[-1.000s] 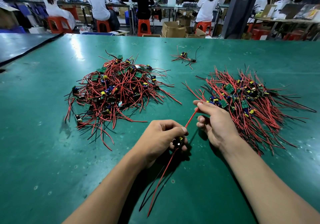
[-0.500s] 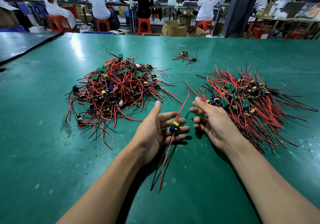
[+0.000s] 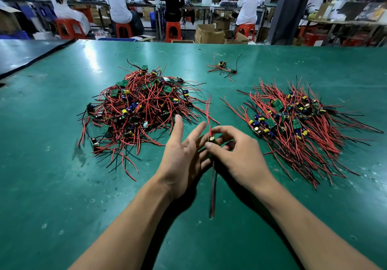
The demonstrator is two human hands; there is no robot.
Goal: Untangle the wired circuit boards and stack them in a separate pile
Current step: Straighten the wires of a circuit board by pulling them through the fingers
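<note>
pinching a single wired circuit board (image 3: 212, 139) between thumb and forefinger, the right hand (image 3: 238, 154) holds it just above the green table (image 3: 52, 186), at the centre of the work area. the left hand (image 3: 182, 156) is beside it with fingers straight and spread, gripping nothing; whether its fingertips touch the board cannot be told.

the board's wires run along one line, near to far: a red lead (image 3: 207, 110) rises away from the person, while the trailing wires (image 3: 213, 196) hang back toward the body. that long axis points between the two heaps. the sorted pile (image 3: 293, 123) lies to the right of the gripping hand and is nearer to it than to the left hand. the tangled heap (image 3: 138, 110) lies to the left, just beyond the open hand. the placing appears to call for a short carry rightward, with the wires probably turned to match the slanting fan of those already laid there.

both heaps lie bare on the table, in no tray or bin. a small loose cluster (image 3: 223, 66) of boards lies apart, farther back. cardboard boxes (image 3: 209, 33) stand on the floor past the far edge, their contents not visible, near seated workers (image 3: 119, 4) at other benches.
</note>
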